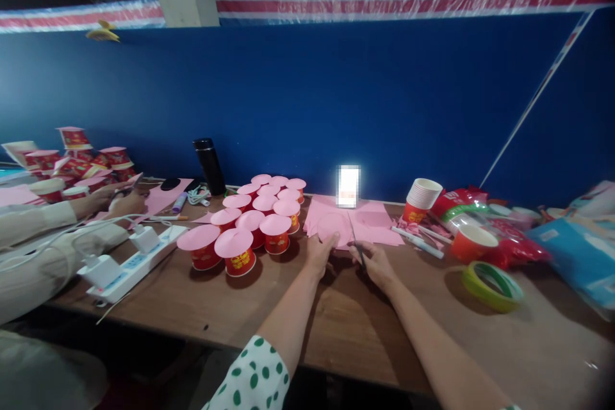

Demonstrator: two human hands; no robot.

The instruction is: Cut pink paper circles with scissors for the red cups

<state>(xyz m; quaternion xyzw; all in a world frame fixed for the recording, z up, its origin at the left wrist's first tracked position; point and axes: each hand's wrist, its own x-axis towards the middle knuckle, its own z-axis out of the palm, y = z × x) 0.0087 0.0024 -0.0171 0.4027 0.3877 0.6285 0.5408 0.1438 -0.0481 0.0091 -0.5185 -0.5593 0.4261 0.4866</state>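
Note:
My left hand (323,255) pinches the near edge of a round pink paper disc (335,228). In my right hand (376,264) is a pair of scissors (361,257), fingers closed round its handles and the blades pointing away from me, just right of the disc. Behind both hands lie pink paper sheets (379,221) on the wooden table. To the left stand several red paper cups (240,264), upside down, each topped with a pink disc (234,243).
A co-worker's hands (122,204) handle pink paper at the left, beyond a white power strip (139,269). A black bottle (209,166) and a bright phone (348,186) stand at the back. Stacked cups (421,198), a marker (418,242) and green tape (492,286) sit to the right.

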